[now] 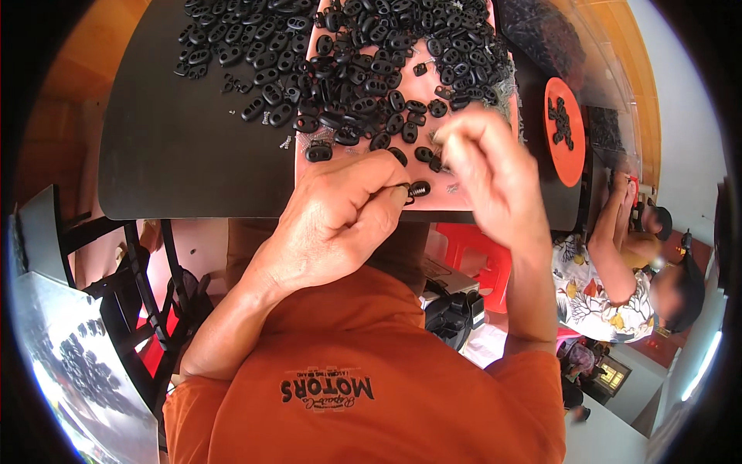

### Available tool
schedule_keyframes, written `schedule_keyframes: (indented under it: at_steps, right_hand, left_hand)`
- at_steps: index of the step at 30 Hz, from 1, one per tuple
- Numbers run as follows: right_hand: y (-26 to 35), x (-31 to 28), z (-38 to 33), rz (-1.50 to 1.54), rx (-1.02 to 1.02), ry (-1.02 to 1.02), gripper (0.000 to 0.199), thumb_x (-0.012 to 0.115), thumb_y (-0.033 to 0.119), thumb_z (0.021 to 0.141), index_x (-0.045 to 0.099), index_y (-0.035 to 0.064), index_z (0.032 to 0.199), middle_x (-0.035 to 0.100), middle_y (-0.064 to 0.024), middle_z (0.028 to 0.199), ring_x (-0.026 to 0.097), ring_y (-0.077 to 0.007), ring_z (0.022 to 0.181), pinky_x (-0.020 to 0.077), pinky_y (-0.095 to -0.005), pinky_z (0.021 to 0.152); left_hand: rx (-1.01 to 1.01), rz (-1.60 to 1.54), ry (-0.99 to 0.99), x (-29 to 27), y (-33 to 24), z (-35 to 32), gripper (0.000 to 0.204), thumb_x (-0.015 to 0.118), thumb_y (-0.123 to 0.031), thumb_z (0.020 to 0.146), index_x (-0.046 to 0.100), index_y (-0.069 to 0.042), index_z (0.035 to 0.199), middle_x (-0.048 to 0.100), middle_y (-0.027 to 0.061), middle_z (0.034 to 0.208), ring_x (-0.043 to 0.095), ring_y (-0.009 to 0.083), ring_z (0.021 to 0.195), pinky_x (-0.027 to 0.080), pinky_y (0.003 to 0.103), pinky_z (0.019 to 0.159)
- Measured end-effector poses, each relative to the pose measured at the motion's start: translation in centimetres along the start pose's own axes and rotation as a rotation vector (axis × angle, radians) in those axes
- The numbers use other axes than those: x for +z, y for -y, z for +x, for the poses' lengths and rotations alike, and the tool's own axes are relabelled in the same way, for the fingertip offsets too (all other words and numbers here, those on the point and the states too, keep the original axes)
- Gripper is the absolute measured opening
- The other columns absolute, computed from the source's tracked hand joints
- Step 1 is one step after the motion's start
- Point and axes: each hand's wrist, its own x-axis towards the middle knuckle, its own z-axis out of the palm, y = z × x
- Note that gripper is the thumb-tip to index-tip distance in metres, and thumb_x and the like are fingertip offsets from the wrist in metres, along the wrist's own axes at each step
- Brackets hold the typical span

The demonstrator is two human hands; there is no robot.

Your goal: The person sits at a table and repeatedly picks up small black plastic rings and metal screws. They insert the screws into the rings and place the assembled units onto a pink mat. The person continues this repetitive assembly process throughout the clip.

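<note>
We see the small oval plastic cord stoppers (363, 69) heaped on the flat rectangular tray (464, 197), itself on the dark tabletop (178, 147), round plastic lid (568, 158) to its right.

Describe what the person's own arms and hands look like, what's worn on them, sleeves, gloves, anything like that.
Both hands are bare: no gloves, rings or watch show on the left hand or the right hand, though the right is motion-blurred. The forearms are uncovered too. The short sleeves of an orange T-shirt with a dark printed logo end near the elbows.
</note>
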Motion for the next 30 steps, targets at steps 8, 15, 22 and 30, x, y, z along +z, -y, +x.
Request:
schedule_keyframes:
  at_steps: [8,15,22,30]
  right_hand:
    - [-2.8,-0.1,4.8,-0.634,-0.127,0.148,0.007,0.055,0.01,0.09,0.057,0.0044,0.093,0.059,-0.0127,0.091,0.061,-0.0344,0.083,0.0487,-0.0438,0.07]
    - [-5.1,-1.6,6.5,-0.561,-0.084,0.217,0.01,0.052,0.011,0.093,0.056,0.0015,0.093,0.056,-0.0115,0.087,0.056,-0.0296,0.075,0.0451,-0.0389,0.068]
    - [-4.9,-1.3,6.0,-0.42,-0.086,0.181,0.01,0.055,0.009,0.093,0.055,-0.0002,0.093,0.056,-0.0084,0.082,0.054,-0.0202,0.067,0.0458,-0.0338,0.06]
    - [-4.1,-1.7,6.2,-0.467,-0.056,0.22,0.011,0.058,0.01,0.091,0.054,-0.0005,0.093,0.057,-0.0108,0.078,0.059,-0.0224,0.068,0.0485,-0.0354,0.062]
  left_hand:
    - [0.012,0.031,-0.036,0.0,-0.3,0.1,0.007,0.053,0.003,0.083,0.052,0.002,0.075,0.048,0.0113,0.062,0.047,0.0257,0.055,0.039,0.035,0.055]
    - [-0.002,0.047,-0.049,0.1,-0.3,0.0,0.009,0.053,0.003,0.082,0.049,0.001,0.074,0.046,0.0117,0.06,0.046,0.0267,0.055,0.039,0.036,0.056]
    - [-0.016,0.053,-0.04,0.1,-0.2,0.1,0.011,0.054,0.002,0.082,0.048,0.001,0.072,0.045,0.0117,0.059,0.045,0.0266,0.055,0.039,0.036,0.056]
    - [-0.062,0.043,-0.064,0.3,-0.5,0.2,0.009,0.054,0.002,0.083,0.05,0.002,0.074,0.046,0.0112,0.059,0.045,0.0251,0.055,0.04,0.035,0.056]
